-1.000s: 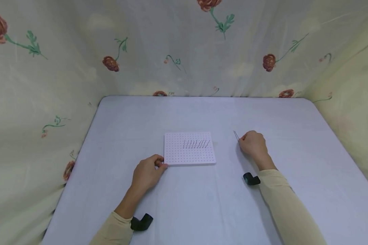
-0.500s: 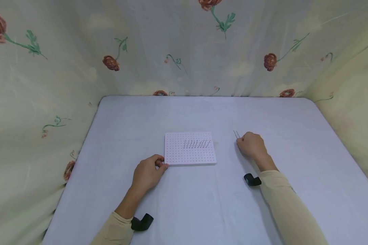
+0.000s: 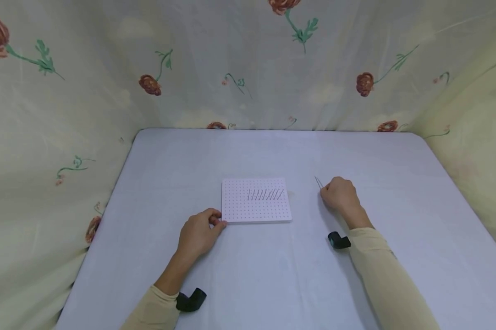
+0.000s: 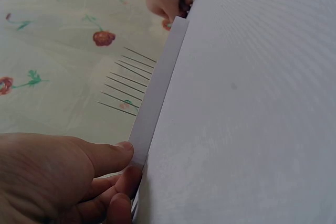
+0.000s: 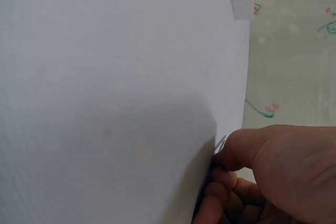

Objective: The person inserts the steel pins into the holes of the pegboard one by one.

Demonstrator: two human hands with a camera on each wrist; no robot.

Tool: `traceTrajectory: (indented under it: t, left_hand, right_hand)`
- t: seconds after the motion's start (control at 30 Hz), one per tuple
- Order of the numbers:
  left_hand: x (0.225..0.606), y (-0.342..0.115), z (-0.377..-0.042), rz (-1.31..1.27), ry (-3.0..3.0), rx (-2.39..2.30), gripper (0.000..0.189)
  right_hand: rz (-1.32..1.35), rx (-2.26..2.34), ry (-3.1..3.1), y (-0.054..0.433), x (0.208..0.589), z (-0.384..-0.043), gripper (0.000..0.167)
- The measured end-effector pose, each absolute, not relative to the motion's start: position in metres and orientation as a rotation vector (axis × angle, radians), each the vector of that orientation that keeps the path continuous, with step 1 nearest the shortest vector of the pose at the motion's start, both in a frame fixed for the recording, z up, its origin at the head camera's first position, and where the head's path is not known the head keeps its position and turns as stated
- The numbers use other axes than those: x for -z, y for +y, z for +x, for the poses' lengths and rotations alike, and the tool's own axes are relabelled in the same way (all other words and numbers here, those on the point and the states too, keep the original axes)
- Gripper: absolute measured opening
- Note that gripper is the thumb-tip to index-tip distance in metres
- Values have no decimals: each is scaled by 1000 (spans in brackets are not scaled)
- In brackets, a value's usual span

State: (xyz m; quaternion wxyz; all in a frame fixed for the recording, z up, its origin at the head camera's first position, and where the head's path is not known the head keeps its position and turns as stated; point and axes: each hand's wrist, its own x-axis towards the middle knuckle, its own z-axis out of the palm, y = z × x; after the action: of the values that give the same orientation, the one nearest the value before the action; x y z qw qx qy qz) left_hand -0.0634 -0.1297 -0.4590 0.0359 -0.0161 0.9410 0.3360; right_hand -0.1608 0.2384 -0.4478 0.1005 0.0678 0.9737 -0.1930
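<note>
A white board [image 3: 239,211] dotted with small holes lies near the middle of the table. In its upper right part a row of several thin metal pins [image 3: 265,195] stands slanted in the head view; the left wrist view shows these upright pins [image 4: 124,85] side-on. My left hand [image 3: 199,233] pinches the board's near left corner between thumb and fingers. To the right of the board, my right hand [image 3: 341,196] grips two thin metal pins [image 3: 318,182], whose ends stick out past the fingertips, pointing away and left. Its curled fingers hide the rest of them.
A white cloth covers the table [image 3: 252,270]. Flower-printed curtains [image 3: 264,78] hang round its far and side edges. A black wrist mount [image 3: 191,300] sits at the left wrist, another black mount [image 3: 338,240] at the right.
The two pins in my right hand spread apart half a second ago and now converge again at their far ends. The right hand shifted slightly; the left hand and board stay put.
</note>
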Motion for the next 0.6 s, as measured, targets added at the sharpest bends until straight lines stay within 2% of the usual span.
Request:
traceTrajectory:
  t: [0.33,0.47,0.6]
  left_hand:
    - [459,-129,-64,-44,2884,-1027,28]
    - [459,-129,-64,-53,2882,-1031,28]
    - [459,-130,-63,-56,2883,-1031,28]
  right_hand:
    - [158,497,2854,241,455,-162,31]
    - [159,609,2858,246,452,-158,36]
    - [215,771,2898,252,450,-155,34]
